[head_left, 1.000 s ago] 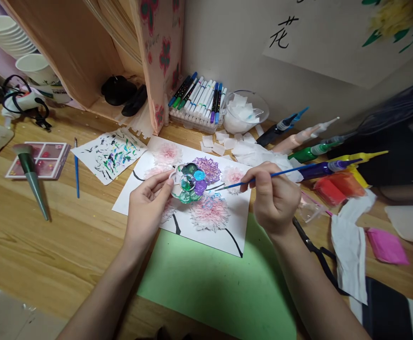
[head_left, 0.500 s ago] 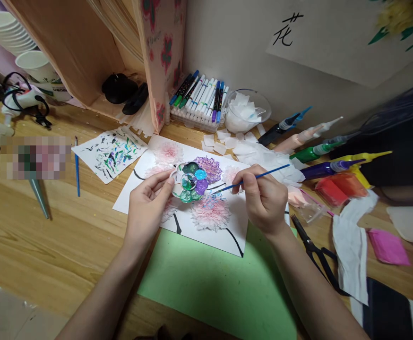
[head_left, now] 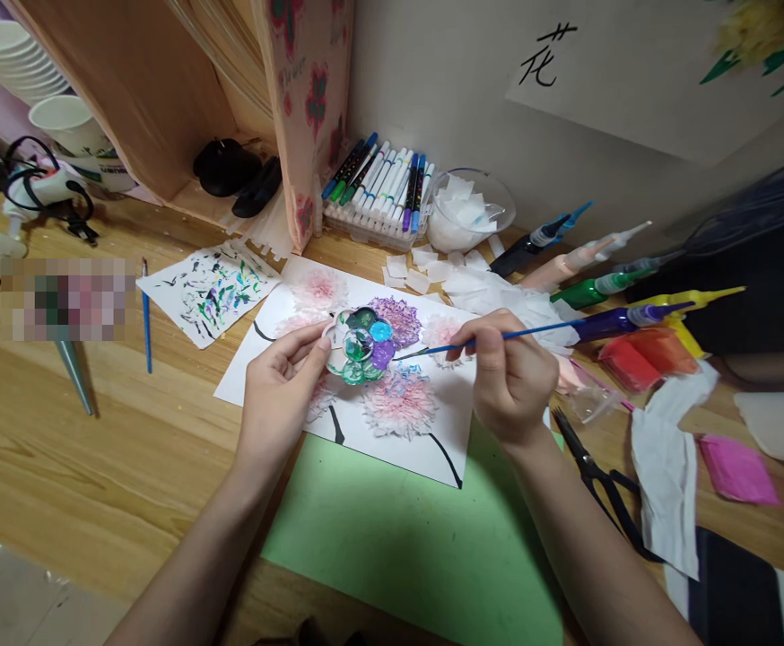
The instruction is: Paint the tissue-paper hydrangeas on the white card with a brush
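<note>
My left hand (head_left: 285, 377) pinches the rim of a small round paint palette (head_left: 360, 345) with green, blue and purple paint in its wells. A blue paintbrush (head_left: 519, 333) is held in my right hand (head_left: 509, 377), its tip just right of the palette, over the white sheet. On this white sheet (head_left: 244, 372) are several fluffy flowers and black painted stems. The purple flower (head_left: 396, 321) lies behind the palette; a pink flower with some blue on it (head_left: 400, 402) is in front. Beneath is a green sheet (head_left: 405, 538).
A paint-smeared paper (head_left: 210, 292) and another brush (head_left: 147, 323) lie left. Behind stand a marker box (head_left: 378, 193) and a bowl of tissue pieces (head_left: 463, 211). To the right are paint bottles (head_left: 584, 292), black scissors (head_left: 600, 480) and a pink packet (head_left: 738, 468).
My right hand has shifted slightly right, and the brush now lies flatter, its tip a little higher. The left hand and palette have stayed in place.
</note>
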A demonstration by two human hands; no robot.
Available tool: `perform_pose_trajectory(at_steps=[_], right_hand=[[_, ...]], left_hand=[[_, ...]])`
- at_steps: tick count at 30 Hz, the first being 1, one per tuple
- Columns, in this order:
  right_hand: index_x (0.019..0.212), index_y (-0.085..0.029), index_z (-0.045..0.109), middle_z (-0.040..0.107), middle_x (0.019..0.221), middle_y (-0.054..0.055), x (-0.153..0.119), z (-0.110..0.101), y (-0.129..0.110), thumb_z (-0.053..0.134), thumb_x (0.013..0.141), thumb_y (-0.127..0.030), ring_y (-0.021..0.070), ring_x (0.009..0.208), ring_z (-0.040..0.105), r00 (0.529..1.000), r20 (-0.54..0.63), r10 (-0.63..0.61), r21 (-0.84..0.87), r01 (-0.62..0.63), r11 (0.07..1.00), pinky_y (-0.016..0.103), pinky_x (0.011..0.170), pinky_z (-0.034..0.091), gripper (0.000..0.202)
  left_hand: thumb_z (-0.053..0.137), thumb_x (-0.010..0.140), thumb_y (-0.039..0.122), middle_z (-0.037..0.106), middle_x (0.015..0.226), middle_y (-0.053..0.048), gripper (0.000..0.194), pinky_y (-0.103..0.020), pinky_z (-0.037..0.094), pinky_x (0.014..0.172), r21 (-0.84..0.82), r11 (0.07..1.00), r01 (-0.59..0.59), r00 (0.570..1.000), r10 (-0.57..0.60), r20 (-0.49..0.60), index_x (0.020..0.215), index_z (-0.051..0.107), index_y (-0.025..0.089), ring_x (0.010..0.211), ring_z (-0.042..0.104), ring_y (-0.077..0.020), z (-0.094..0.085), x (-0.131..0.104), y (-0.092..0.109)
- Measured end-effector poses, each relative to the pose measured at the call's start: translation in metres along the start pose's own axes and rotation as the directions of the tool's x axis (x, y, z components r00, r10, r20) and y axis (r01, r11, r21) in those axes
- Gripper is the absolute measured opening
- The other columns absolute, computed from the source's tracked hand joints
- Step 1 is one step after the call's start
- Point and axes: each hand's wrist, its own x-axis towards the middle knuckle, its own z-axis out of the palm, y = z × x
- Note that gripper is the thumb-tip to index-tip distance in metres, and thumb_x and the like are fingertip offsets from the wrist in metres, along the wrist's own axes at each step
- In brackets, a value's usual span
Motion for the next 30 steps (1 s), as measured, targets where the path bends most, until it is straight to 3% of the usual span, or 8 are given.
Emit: perform_pose_trajectory(at_steps=[4,6,13,18,20,27,30], right_hand=[[0.070,-0.023,0.058,0.056,0.060,0.001,0.004,0.001,-0.005,0.038,0.095,-0.031,0.0135,0.053,0.054,0.954,-0.295,0.058,0.124,-0.022,0.992,0.031,0.050,0.039,0.033],[0.071,-0.024,0.059,0.056,0.061,0.002,0.005,0.001,-0.007,0.039,0.094,-0.035,0.0147,0.054,0.054,0.939,-0.333,0.084,0.178,-0.025,0.984,0.031,0.048,0.038,0.033],[0.078,-0.021,0.063,0.063,0.069,0.001,0.001,0.002,-0.008,0.042,0.094,-0.026,0.0149,0.066,0.060,0.991,-0.113,0.066,0.122,-0.052,0.991,0.032,0.062,0.045,0.027],[0.070,-0.024,0.060,0.057,0.062,0.002,0.004,-0.001,-0.009,0.039,0.094,-0.034,0.0152,0.057,0.056,0.948,-0.294,0.118,0.150,-0.076,0.986,0.032,0.051,0.040,0.034],[0.065,-0.024,0.058,0.055,0.059,0.002,0.005,-0.002,-0.007,0.039,0.094,-0.035,0.0147,0.052,0.054,0.943,-0.296,0.151,0.144,-0.112,0.983,0.032,0.049,0.039,0.037],[0.060,-0.019,0.056,0.060,0.064,0.001,-0.002,0.003,0.003,0.043,0.093,-0.028,0.0111,0.056,0.056,0.988,-0.044,0.146,0.079,-0.142,0.987,0.029,0.056,0.044,0.037],[0.059,-0.018,0.055,0.060,0.064,0.001,-0.003,0.004,0.003,0.042,0.093,-0.024,0.0113,0.061,0.057,0.992,0.010,0.127,0.060,-0.127,0.990,0.028,0.060,0.044,0.037]], left_hand=[[0.073,0.073,0.035,0.073,0.104,-0.007,0.030,-0.028,0.053,0.082,-0.007,1.000,0.007,1.000,-0.007,0.008,0.097,0.073,0.017,0.093,0.067,-0.0200,0.001,0.000,-0.001],[0.074,0.072,0.035,0.073,0.104,-0.008,0.031,-0.027,0.054,0.078,-0.027,0.999,0.025,0.999,-0.025,0.026,0.097,0.073,0.017,0.091,0.068,-0.0202,0.002,-0.001,-0.001],[0.075,0.071,0.035,0.074,0.099,-0.007,0.028,-0.023,0.054,0.069,-0.037,0.998,0.043,0.998,-0.041,0.046,0.094,0.074,0.018,0.084,0.068,-0.0179,0.003,-0.003,-0.002],[0.074,0.072,0.035,0.073,0.102,-0.007,0.029,-0.026,0.055,0.076,-0.025,0.999,0.030,0.999,-0.029,0.034,0.096,0.074,0.018,0.089,0.068,-0.0194,0.002,-0.002,0.000],[0.074,0.072,0.035,0.073,0.103,-0.007,0.030,-0.028,0.054,0.080,-0.015,1.000,0.016,1.000,-0.016,0.016,0.096,0.073,0.018,0.091,0.068,-0.0201,0.001,-0.001,0.000],[0.073,0.073,0.034,0.074,0.102,-0.006,0.027,-0.028,0.053,0.082,0.009,1.000,0.001,1.000,-0.001,-0.005,0.095,0.074,0.018,0.092,0.068,-0.0197,0.001,0.000,-0.001],[0.073,0.074,0.034,0.074,0.101,-0.006,0.026,-0.027,0.053,0.082,0.008,1.000,0.000,1.000,0.000,-0.003,0.095,0.074,0.018,0.091,0.068,-0.0191,0.001,0.000,0.000]])
